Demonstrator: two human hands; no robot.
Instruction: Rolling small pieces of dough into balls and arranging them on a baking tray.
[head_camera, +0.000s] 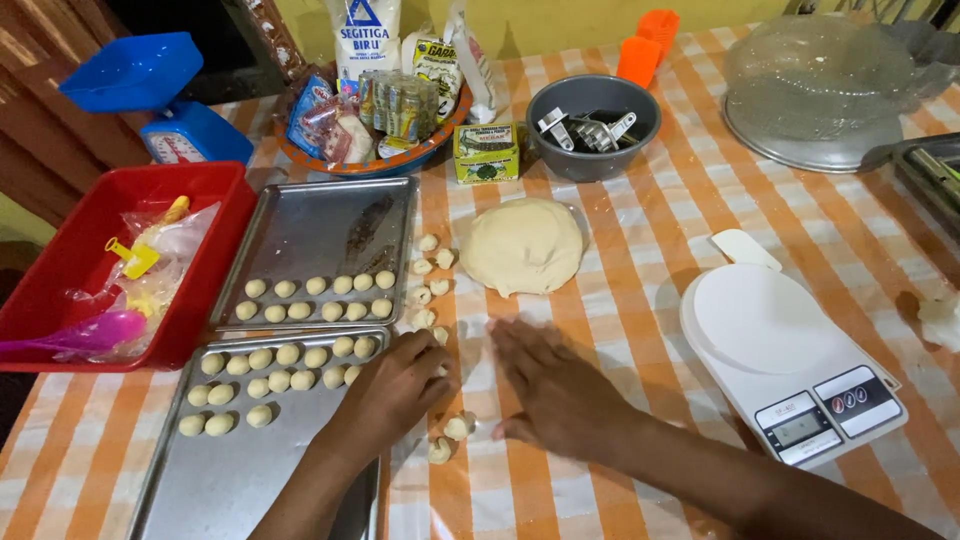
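Red bin (60, 270) at far left. Near tray (220, 470) bears dough balls (270, 372). Left hand (392, 392) is curled over loose pieces; right hand (560, 395) lies flat, empty. Dough mound (522, 245) sits beyond; white scale (785, 355) right.

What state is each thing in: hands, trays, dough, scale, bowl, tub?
Left hand: palm down, over small dough pieces by the near tray.
Right hand: flat on the tablecloth, empty.
Near tray: partly filled with dough balls.
Far tray: two rows of balls, rest bare.
Dough mound: uncovered on the table.
Digital scale: platform bare.
Grey bowl: holds metal tools.
Red tub: holds plastic bags and utensils.
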